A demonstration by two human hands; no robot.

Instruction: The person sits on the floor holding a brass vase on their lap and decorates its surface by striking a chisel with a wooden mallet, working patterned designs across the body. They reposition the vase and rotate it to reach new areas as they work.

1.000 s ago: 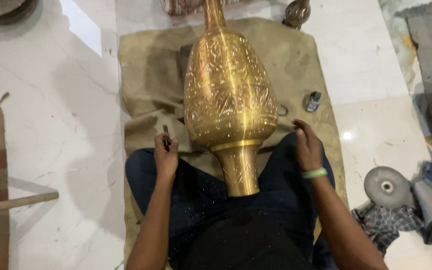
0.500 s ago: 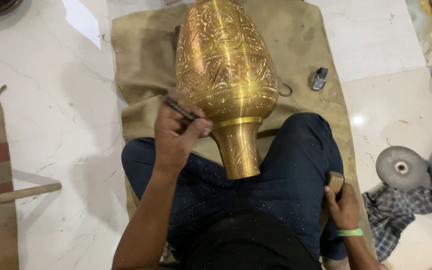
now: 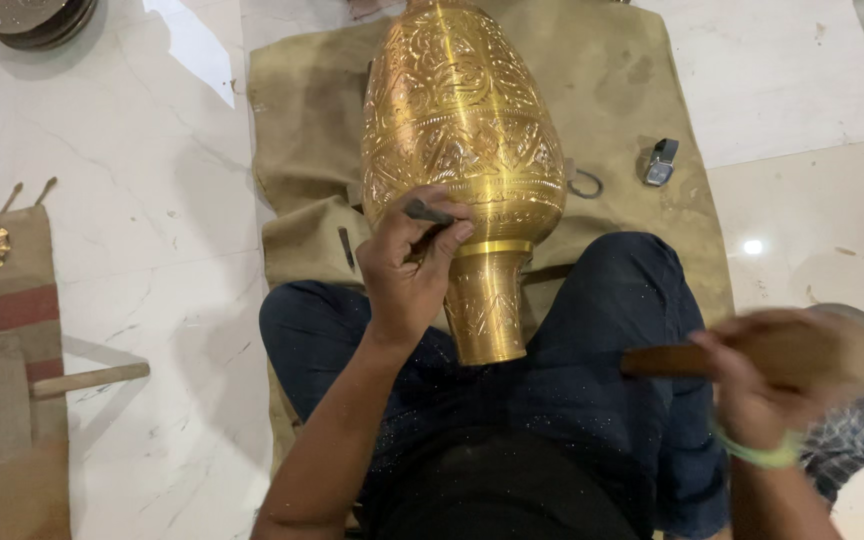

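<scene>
We're sitting on the marble floor (image 3: pixel 152 250) with a big engraved brass vase (image 3: pixel 460 150) lying across our lap, its foot pointing back at us and its body stretching toward 12 o'clock over a tan cloth (image 3: pixel 302 150). Our left hand (image 3: pixel 407 265) is pinching a small dark chisel (image 3: pixel 428 213) between thumb and fingers (image 3: pixel 449 238), tip resting on the vase just above the smooth band. Our right hand (image 3: pixel 752 385) is wrapping its fingers around the wooden handle of a hammer (image 3: pixel 672 360) out at 4 o'clock, well apart from the vase.

To do this well, we're guessing it's about keeping the chisel steady against the curve, bracing the left wrist on the metal, and keeping the vase from rolling between the knees while tapping lightly.

Hard-to-see bits: the right hand is badly blurred, so the hammer's head is basically impossible to make out. The top of the vase is cut off at 12 o'clock. There's a small grey object (image 3: pixel 661 161) and a metal ring (image 3: pixel 584 184) on the cloth at 2 o'clock, and we can't tell what either is.
</scene>
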